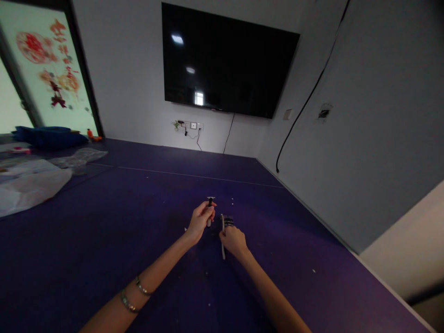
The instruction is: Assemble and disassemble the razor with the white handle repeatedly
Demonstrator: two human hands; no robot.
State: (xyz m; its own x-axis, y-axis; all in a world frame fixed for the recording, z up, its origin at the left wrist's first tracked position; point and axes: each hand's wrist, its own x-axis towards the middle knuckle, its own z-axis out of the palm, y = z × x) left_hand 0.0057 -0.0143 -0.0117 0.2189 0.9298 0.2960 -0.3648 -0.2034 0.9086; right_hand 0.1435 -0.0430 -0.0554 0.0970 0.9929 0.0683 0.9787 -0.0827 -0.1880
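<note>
My left hand [202, 221] is closed round the handle of a small T-shaped razor [210, 202], black near its thin crosswise head and pale grey lower down. It is held upright, just above the purple surface. To its right, my right hand [234, 240] curls its fingers over a small dark ridged item [228, 220], whose far end shows past the knuckles. Along the left side of this hand runs a long pale stick [223, 252]; the fingers touch or nearly touch it. What lies beneath the right fingers is hidden.
The broad purple tabletop [138, 259] carries small white specks. At the left lie crumpled clear plastic bags [34, 185] and a dark blue cloth bundle [50, 137], with a small orange item [90, 134] beside it. A black cable [305, 104] hangs along the right wall.
</note>
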